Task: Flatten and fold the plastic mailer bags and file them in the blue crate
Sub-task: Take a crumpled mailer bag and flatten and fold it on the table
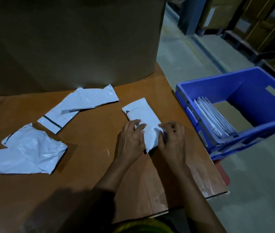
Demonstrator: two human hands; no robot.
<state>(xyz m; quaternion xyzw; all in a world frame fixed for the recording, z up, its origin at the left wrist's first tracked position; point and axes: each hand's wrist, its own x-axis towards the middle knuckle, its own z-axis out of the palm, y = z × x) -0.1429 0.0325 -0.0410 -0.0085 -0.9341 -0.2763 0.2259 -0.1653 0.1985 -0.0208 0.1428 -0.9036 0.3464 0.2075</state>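
Fingers (132,123) on creased white mailer (144,113)

Both forearms (116,174) are bare as far as the view shows, and so are the left hand (131,138) and right hand (173,138). Yellow-green clothing (143,227) shows at the view's bottom, dim and blurred.

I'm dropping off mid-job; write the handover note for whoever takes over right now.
Hands: left hand and right hand both grip the near end of the half-folded mailer on the table.
Done: several filed bags stand in the blue crate, right of the table.
Left: finish this fold and file it. Then do the long mailer and the crumpled mailer, both lying unfolded on the table's left side.
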